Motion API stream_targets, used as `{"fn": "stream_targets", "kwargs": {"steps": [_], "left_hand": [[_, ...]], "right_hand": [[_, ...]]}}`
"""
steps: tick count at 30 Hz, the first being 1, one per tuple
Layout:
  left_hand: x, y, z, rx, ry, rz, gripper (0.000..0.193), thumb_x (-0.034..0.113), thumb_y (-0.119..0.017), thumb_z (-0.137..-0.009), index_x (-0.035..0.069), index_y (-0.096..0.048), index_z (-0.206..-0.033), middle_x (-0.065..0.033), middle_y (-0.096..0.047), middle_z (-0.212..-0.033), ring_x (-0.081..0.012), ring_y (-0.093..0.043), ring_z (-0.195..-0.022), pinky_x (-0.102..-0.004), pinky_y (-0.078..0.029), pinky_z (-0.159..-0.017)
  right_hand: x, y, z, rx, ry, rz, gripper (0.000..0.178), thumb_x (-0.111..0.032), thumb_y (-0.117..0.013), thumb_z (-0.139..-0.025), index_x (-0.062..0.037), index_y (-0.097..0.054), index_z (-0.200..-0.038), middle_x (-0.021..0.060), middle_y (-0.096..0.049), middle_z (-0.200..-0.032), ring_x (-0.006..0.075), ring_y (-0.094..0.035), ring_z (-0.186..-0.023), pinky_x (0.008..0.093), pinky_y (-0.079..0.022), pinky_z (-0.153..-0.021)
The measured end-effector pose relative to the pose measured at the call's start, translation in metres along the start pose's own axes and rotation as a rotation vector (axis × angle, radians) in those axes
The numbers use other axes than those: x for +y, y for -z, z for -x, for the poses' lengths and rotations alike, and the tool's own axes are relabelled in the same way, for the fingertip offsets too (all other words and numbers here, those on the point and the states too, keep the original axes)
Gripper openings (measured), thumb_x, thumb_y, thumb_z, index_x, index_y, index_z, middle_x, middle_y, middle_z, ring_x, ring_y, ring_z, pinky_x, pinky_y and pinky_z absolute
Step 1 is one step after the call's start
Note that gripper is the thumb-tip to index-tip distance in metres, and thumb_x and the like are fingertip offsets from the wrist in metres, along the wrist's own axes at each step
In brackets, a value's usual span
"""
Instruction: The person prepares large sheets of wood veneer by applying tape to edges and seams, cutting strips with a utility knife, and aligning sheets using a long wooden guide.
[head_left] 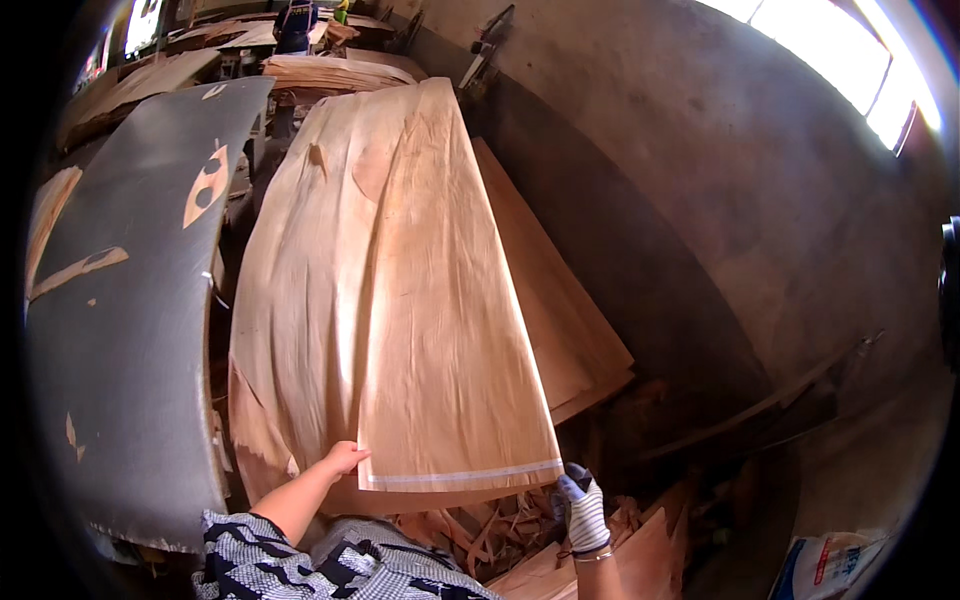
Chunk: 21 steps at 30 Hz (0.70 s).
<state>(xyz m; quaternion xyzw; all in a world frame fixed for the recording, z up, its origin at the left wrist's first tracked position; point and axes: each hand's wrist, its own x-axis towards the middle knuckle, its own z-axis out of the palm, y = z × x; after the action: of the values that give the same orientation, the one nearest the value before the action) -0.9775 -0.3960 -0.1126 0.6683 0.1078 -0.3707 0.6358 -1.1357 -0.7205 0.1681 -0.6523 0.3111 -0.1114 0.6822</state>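
Head cam, L hand (346,458) pinching veneer sheet (455,380) by L edge, gloved R hand (587,512) gripping nr R corner; dk board (130,330) to L

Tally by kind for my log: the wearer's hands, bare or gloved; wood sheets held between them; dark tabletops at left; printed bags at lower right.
Bare left hand: 1
Gloved right hand: 1
Held wood sheet: 1
Dark tabletop: 1
Printed bag: 1
Total: 5

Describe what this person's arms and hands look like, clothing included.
The left hand is ungloved; its loose sleeve has a black, white and grey pattern. The right hand wears a white-and-grey striped glove with blue-grey fingers.
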Motion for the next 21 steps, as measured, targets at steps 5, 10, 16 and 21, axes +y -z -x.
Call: {"fn": "stream_targets", "kwargs": {"steps": [5, 10, 16, 21], "left_hand": [[0.037, -0.055, -0.082, 0.04, -0.046, -0.156, 0.027, 0.028, -0.061, -0.081, 0.002, -0.059, -0.076, -0.0037, -0.057, -0.062, -0.0112, -0.048, -0.048, -0.0252, -0.036, -0.041], [0.034, -0.145, -0.144, 0.345, 0.023, 0.137, 0.045, 0.044, -0.052, -0.084, 0.0, -0.057, -0.073, -0.0088, -0.058, -0.061, -0.0169, -0.054, -0.047, -0.0295, -0.046, -0.044], [-0.105, -0.172, -0.162, 0.783, 0.626, 0.691, 0.058, 0.061, -0.038, -0.082, 0.01, -0.053, -0.104, -0.0088, -0.056, -0.084, -0.0217, -0.055, -0.076, -0.0378, -0.045, -0.063], [-0.088, -0.29, -0.194, 0.558, 0.307, 1.624, 0.057, 0.058, -0.036, -0.084, 0.013, -0.046, -0.119, -0.0092, -0.051, -0.117, -0.0293, -0.05, -0.103, -0.0503, -0.044, -0.079]], "right_hand": [[-0.021, 0.034, -0.102, -0.075, -0.007, 0.027, 0.024, -0.017, -0.063, -0.081, -0.003, -0.058, -0.099, -0.0011, -0.055, -0.067, 0.0063, -0.048, -0.051, 0.0189, -0.037, -0.042], [-0.04, 0.095, -0.211, -0.038, -0.01, 0.067, 0.023, -0.02, -0.062, -0.08, -0.0026, -0.058, -0.095, -0.0006, -0.051, -0.058, 0.0089, -0.044, -0.042, 0.022, -0.035, -0.037], [0.007, 0.15, -0.317, -0.181, -0.06, 0.035, 0.015, -0.015, -0.064, -0.079, -0.0031, -0.062, -0.086, 0.0, -0.055, -0.06, 0.009, -0.046, -0.043, 0.0219, -0.034, -0.036], [-0.038, 0.212, -0.372, -0.075, -0.016, 0.189, 0.015, -0.016, -0.06, -0.079, -0.0034, -0.06, -0.087, -0.0013, -0.051, -0.059, 0.0078, -0.043, -0.042, 0.0217, -0.033, -0.035]]}}
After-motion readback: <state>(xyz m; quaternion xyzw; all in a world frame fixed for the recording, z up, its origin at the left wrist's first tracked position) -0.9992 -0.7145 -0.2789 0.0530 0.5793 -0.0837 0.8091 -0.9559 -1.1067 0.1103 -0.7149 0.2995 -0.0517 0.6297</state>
